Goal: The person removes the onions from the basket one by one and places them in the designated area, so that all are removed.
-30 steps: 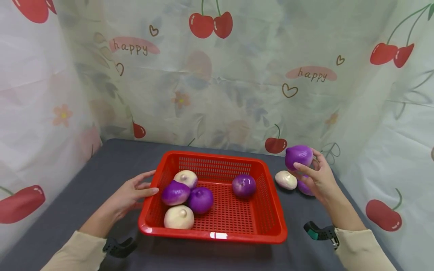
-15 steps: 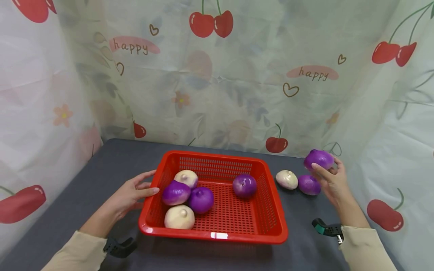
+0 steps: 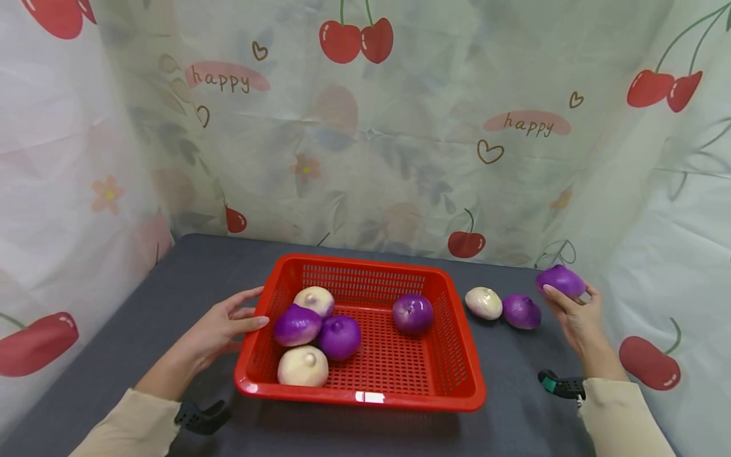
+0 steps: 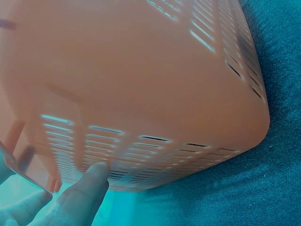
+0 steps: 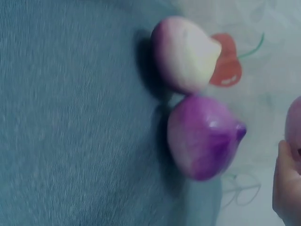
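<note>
In the head view my right hand (image 3: 579, 317) holds a purple onion (image 3: 561, 280) between thumb and fingers, above the table's right side. In the right wrist view that held onion (image 5: 294, 127) shows only at the right edge. To its left, a white onion (image 3: 483, 303) and another purple onion (image 3: 521, 311) lie side by side on the table. My left hand (image 3: 217, 330) grips the left rim of a red plastic basket (image 3: 365, 397), thumb at the rim. In the left wrist view its fingers (image 4: 89, 188) lie against the basket's slotted outer wall.
Inside the basket, two purple onions (image 3: 339, 337) and two whitish ones (image 3: 302, 366) cluster at the left; one more purple onion (image 3: 412, 313) sits at the right. The dark grey table (image 3: 228, 260) meets a patterned curtain (image 3: 365, 158) behind and at both sides.
My right hand has moved rightward and down with the purple onion, away from the basket, uncovering the purple onion on the table. The left hand and basket have stayed put.
</note>
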`<action>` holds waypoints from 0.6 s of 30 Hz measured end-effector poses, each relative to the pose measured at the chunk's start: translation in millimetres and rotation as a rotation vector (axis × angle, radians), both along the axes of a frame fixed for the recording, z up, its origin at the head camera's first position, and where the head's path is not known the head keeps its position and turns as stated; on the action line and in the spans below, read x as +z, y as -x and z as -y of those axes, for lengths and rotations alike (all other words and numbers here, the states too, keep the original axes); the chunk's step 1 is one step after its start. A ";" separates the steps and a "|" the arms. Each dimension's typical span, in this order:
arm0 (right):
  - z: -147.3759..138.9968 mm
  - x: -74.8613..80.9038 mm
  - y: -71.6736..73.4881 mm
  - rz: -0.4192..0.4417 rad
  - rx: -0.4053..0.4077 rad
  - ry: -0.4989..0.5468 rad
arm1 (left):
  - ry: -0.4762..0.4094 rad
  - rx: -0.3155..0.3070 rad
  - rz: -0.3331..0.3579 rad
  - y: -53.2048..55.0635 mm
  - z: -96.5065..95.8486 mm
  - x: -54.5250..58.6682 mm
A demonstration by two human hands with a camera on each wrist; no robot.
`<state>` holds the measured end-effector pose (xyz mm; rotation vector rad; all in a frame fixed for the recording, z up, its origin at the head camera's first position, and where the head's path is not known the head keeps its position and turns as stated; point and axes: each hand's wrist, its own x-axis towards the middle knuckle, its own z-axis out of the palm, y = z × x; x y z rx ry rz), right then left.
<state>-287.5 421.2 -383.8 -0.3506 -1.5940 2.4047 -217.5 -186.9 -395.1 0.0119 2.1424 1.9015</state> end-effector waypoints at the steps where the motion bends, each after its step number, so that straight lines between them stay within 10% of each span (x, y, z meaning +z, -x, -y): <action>1: -2.6 -2.1 1.3 0.025 -0.028 -0.034 | -0.002 0.000 0.000 -0.1 0.0 0.2; 18: -23.9 -21.4 -0.8 0.279 -0.214 -0.295 | 0.014 0.009 -0.004 -2.1 -1.1 2.1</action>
